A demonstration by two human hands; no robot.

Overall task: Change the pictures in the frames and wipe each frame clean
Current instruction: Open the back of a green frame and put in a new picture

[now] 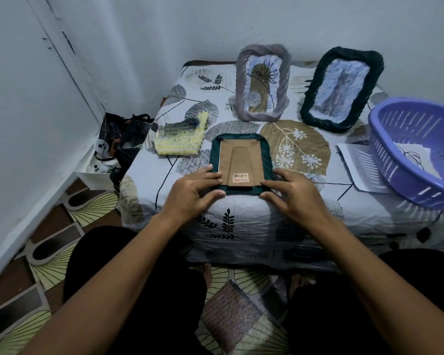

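- Green frame, face down beside cloth: light, stiff, glass presumably fragile.
- Left hand, right hand: fingers curled, gripping near corners.

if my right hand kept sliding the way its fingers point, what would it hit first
The right hand points up-left across the face-down frame, so its fingers would first cross the cardboard backing, probably meeting the raised stand. Depth is hard to judge.

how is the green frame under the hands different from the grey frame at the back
The green frame lies face down, cardboard back showing; the grey frame shows its front with a plant picture. The left hand and right hand hold the green frame; nothing touches the grey frame. Both have twisted rope-like rims.
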